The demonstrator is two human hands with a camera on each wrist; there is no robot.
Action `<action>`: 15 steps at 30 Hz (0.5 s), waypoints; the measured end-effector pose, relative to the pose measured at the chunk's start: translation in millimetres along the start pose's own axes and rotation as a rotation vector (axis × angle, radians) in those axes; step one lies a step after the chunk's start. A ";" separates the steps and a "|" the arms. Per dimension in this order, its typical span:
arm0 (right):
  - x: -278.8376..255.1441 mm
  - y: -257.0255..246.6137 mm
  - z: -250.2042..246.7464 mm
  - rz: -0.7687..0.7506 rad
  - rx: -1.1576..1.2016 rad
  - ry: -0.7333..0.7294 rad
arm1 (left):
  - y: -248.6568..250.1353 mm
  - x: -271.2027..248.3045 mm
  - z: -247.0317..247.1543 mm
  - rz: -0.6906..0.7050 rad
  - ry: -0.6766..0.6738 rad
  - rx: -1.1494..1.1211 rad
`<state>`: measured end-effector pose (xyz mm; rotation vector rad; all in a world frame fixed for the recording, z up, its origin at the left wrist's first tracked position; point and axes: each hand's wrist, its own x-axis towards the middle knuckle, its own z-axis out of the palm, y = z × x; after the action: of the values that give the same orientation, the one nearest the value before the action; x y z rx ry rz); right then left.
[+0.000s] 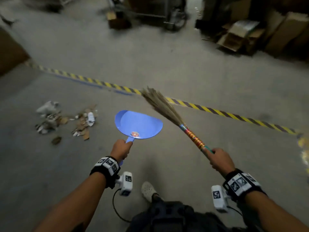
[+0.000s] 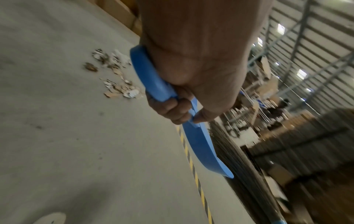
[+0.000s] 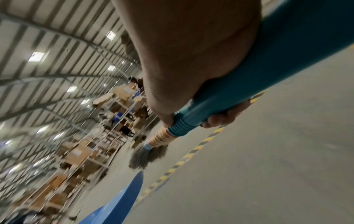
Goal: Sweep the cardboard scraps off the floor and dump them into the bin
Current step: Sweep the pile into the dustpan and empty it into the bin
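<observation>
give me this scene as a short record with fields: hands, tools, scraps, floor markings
left hand: grips the handle of the blue dustpan, held above the floor
right hand: grips the broom by its handle, bristles pointing away
scraps: cardboard and paper bits in a loose pile on the floor, left of the dustpan
dustpan contents: no scraps, only a small sticker
floor marking: yellow and black striped tape beyond the tools
bin: not in view

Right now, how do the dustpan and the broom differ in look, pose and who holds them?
The dustpan is plain blue plastic, broad and flat; the broom is long and thin, with straw bristles and a multicoloured wrapped handle. The left hand grips the dustpan's handle; the right hand grips the broom's teal end. The dustpan points ahead, the broom slants up-left. Both are held off the floor, clear of the cardboard scraps.
</observation>
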<state>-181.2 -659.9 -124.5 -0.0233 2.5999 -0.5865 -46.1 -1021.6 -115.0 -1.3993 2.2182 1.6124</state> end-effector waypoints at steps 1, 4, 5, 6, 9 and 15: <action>17.1 -25.5 4.2 -0.036 -0.025 -0.020 | -3.1 12.7 -15.4 -0.029 0.029 -0.031; 58.6 -105.3 17.0 -0.155 -0.104 -0.092 | -8.2 38.4 -61.7 -0.097 0.095 -0.152; 71.6 -132.6 20.5 -0.190 -0.129 -0.103 | -8.9 47.1 -77.7 -0.117 0.121 -0.182; 84.9 -157.9 24.1 -0.227 -0.153 -0.115 | -9.9 54.3 -92.9 -0.134 0.152 -0.195; 113.2 -227.0 34.5 -0.338 -0.208 -0.161 | -14.9 68.6 -131.4 -0.181 0.245 -0.226; 163.7 -336.4 59.7 -0.495 -0.213 -0.241 | -15.5 101.6 -186.7 -0.283 0.377 -0.345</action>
<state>-328.3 -1008.7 -107.0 -0.7745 2.4047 -0.4320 -14.5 -1231.4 -95.2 -2.1556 1.8353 1.8063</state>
